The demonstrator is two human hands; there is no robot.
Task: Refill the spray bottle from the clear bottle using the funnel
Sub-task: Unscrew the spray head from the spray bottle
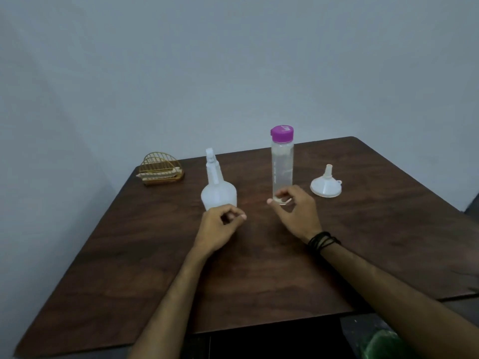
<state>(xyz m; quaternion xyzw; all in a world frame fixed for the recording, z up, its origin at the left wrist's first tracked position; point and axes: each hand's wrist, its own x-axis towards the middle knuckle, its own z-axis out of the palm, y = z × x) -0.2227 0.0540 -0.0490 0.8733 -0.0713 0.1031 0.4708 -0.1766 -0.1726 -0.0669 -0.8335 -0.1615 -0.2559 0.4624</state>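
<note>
Spray bottle upright, nozzle away.

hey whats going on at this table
A person sits at a brown table with both hands out, holding nothing. The left hand is loosely curled just in front of the spray bottle, whose sprayer head is on. The right hand is near the base of the clear bottle, its purple cap on. The funnel sits upside down to the right. No pouring has started. A gold wire rack stands at the far left.
</note>
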